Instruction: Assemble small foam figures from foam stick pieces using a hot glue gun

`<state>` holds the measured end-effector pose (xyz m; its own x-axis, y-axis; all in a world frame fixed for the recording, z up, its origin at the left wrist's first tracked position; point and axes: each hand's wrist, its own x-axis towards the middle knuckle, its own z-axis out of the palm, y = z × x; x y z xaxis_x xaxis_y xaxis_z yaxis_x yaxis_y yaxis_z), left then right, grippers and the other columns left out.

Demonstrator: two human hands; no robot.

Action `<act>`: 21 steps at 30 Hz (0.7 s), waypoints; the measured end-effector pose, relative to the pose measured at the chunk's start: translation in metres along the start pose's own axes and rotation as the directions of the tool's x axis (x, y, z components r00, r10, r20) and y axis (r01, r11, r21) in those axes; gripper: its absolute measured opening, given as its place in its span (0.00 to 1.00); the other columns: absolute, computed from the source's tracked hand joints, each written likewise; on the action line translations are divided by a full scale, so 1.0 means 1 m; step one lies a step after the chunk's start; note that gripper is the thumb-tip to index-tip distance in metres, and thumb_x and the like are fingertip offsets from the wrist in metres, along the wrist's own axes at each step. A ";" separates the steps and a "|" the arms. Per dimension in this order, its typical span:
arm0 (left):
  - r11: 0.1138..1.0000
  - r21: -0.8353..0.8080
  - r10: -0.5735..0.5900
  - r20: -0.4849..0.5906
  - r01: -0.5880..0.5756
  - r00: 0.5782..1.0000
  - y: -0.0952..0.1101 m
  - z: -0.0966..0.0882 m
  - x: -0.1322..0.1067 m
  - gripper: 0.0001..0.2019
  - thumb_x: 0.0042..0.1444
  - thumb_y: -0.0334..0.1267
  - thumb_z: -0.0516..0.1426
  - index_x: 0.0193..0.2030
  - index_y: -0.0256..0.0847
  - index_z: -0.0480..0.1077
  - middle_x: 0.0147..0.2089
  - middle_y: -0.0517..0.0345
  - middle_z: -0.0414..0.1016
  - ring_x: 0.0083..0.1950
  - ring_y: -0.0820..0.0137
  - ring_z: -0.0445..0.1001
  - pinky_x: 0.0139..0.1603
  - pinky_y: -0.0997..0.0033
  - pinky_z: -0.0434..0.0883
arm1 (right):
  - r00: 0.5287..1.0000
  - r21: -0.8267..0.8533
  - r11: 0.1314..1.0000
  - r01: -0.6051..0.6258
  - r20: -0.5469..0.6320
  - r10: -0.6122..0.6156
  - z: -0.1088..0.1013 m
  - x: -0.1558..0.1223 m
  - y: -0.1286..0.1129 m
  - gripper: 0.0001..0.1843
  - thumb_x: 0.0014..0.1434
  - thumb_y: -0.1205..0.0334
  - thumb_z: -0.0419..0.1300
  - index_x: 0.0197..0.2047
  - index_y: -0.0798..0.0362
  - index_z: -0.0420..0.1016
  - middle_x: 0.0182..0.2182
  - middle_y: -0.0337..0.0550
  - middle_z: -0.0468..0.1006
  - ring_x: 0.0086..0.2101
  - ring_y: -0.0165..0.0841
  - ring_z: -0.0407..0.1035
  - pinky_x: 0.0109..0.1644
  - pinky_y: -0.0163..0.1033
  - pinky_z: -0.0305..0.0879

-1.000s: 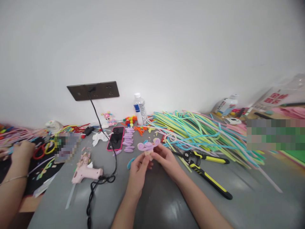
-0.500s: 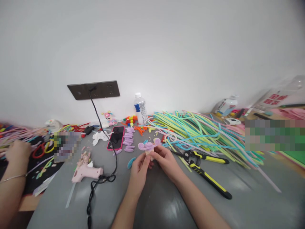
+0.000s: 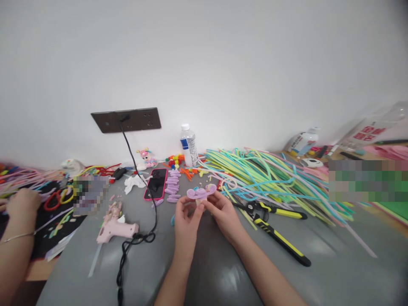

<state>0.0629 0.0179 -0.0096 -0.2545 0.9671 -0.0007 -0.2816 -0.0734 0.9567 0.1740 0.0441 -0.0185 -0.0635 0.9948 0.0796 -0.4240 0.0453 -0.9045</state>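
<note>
Between my two hands is a small purple pipe-cleaner piece point(image 3: 201, 193) with curled ends and a pale part below it. My left hand point(image 3: 188, 219) pinches that pale part from the left, thumb pointing up. From the other side my right hand point(image 3: 223, 212) pinches the same piece, its thumb meeting the left one. A bit of a blue fuzzy piece point(image 3: 172, 219) shows on the table beside my left hand. Short purple pipe-cleaner pieces point(image 3: 173, 182) lie in a column behind my left hand, alongside a pink-cased phone point(image 3: 156, 184).
A pink glue gun point(image 3: 117, 230) with a black cord lies left. Yellow-black pliers point(image 3: 277, 229) rest to the right, before a large heap of pipe cleaners point(image 3: 270, 174). A bottle point(image 3: 188, 146) stands by the wall. Another person's hand point(image 3: 24, 204) is at far left.
The purple piece has turned slightly in my fingers. My left hand has shifted a little to the right and up, now covering more of the blue piece.
</note>
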 end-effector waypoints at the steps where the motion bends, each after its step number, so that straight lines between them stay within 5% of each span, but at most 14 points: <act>1: 1.000 -0.011 0.010 -0.014 -0.010 1.000 0.000 0.002 0.000 0.22 0.46 0.50 0.70 0.42 0.40 0.71 0.44 0.52 0.78 0.42 0.68 0.77 0.41 0.70 0.76 | 1.000 0.000 1.000 0.001 -0.004 -0.001 0.000 0.000 0.001 0.21 0.49 0.48 0.75 0.41 0.49 0.77 0.39 0.46 0.83 0.42 0.42 0.75 0.47 0.45 0.71; 10: 0.994 -0.106 -0.025 -0.029 0.022 0.999 -0.004 0.006 0.005 0.24 0.45 0.44 0.72 0.44 0.41 0.68 0.42 0.53 0.81 0.43 0.66 0.81 0.45 0.67 0.78 | 0.996 0.021 1.000 0.015 -0.091 -0.013 -0.002 0.001 0.000 0.25 0.46 0.51 0.77 0.42 0.48 0.72 0.35 0.39 0.79 0.40 0.36 0.75 0.47 0.41 0.71; 21: 0.995 -0.081 0.047 -0.126 -0.058 0.991 -0.005 -0.009 0.002 0.15 0.54 0.51 0.66 0.37 0.40 0.81 0.45 0.49 0.84 0.44 0.64 0.81 0.44 0.67 0.78 | 0.983 0.017 0.999 0.031 -0.179 -0.027 -0.005 0.001 -0.003 0.26 0.47 0.46 0.75 0.42 0.47 0.71 0.39 0.41 0.78 0.40 0.37 0.73 0.46 0.40 0.68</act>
<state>0.0559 0.0178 -0.0173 -0.3821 0.9241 0.0078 -0.3401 -0.1485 0.9286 0.1800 0.0458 -0.0178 0.1110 0.9934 0.0275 -0.4415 0.0741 -0.8942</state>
